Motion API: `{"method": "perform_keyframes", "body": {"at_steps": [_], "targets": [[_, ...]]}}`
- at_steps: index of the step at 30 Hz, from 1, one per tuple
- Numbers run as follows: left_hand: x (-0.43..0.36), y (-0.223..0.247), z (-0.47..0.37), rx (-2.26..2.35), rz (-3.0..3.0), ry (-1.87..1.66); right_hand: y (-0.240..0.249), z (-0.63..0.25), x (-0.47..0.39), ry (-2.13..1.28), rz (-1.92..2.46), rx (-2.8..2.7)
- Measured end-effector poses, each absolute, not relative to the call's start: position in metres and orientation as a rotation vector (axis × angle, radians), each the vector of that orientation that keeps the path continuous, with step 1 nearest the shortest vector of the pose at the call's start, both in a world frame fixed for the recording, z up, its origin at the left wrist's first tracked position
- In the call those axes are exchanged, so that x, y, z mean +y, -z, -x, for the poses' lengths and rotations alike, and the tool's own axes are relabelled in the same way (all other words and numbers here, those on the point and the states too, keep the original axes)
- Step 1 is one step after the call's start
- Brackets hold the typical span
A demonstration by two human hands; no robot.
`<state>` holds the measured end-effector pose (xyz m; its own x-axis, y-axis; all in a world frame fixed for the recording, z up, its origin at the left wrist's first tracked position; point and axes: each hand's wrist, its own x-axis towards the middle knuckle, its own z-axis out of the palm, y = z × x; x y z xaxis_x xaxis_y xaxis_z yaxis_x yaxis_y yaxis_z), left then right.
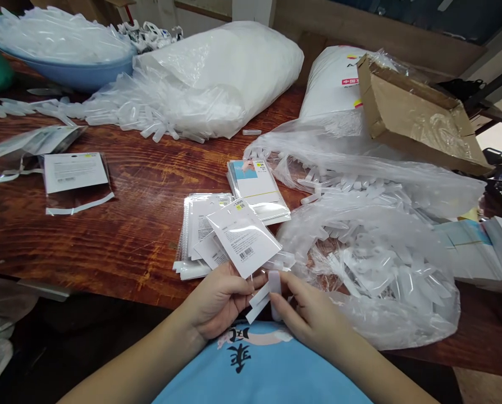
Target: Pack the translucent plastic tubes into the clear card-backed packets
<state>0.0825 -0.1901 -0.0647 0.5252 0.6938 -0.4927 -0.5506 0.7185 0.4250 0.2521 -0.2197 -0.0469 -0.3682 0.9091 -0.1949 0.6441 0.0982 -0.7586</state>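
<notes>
Near the table's front edge, my left hand (223,303) grips the lower end of a clear plastic packet (246,241) with a white printed barcode card inside. My right hand (305,308) is closed, pinching a small translucent plastic strip (275,283) between thumb and fingers. White flap strips (258,306) of the packet stick out between the two hands. Beneath the held packet, a pile of similar packets (192,224) lies on the table. Touching that pile is a stack of blue-and-white cards (259,191). Fingertips of the left hand are partly hidden behind the packet.
An opened plastic bag (373,269) of translucent pieces lies at the right, beside stacked cards (474,247). Behind stand a cardboard tray (423,118), a large white bag (234,62) and a blue basin (78,70) heaped with pieces. Packaged cards (76,174) lie on the left.
</notes>
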Motion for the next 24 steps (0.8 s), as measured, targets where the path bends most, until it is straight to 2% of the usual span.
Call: {"method": "perform_keyframes", "body": {"at_steps": [6, 12, 20, 24], "targets": [[-0.187, 0.067, -0.083, 0.706, -0.247, -0.772, 0.050, -0.259, -0.222, -0.495, 1.427, -2.245], [-0.189, 0.065, -0.083, 0.628, -0.297, -0.758, 0.063, -0.244, -0.215, -0.034, 1.260, -2.510], [-0.190, 0.070, -0.074, 0.583, -0.321, -0.696, 0.071, -0.229, -0.212, 0.388, 1.311, -2.293], [-0.190, 0.071, -0.069, 0.605, -0.300, -0.759, 0.073, -0.224, -0.207, 0.265, 1.285, -2.424]]}}
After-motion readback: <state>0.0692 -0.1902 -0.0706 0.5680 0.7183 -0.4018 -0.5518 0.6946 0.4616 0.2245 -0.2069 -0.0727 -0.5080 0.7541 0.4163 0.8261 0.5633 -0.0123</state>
